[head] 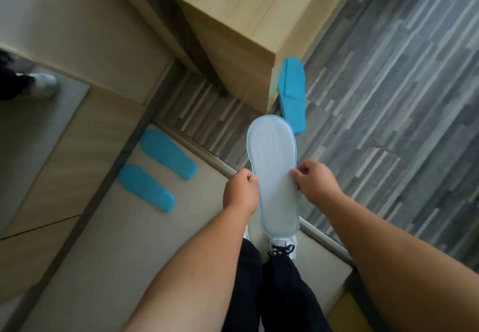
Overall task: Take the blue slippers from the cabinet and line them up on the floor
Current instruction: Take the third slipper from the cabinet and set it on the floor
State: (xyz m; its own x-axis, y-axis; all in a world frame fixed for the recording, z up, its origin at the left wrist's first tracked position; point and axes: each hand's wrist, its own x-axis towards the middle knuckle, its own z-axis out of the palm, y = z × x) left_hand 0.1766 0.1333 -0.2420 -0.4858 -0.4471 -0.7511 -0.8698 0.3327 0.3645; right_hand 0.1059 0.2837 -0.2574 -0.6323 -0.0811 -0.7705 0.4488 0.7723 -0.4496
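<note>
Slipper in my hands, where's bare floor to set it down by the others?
Free: pale floor below the two slippers, left of your shoe. Also grey carpet right of the lone slipper. Crowded: the gap between cabinet and held slipper.

Slipper (272, 173) pinched between left hand (241, 191) and right hand (315, 182): pale sole up, matt, fine ribbed tread, stitched cloth edge. Slippers on floor left of grip (155, 169): blue, soft matt. Cabinet (233, 21) beyond grip: light wood grain, smooth. Floor right of grip (388, 98): grey wood-look planks. Beige tile (129, 241) below: smooth, dull.
</note>
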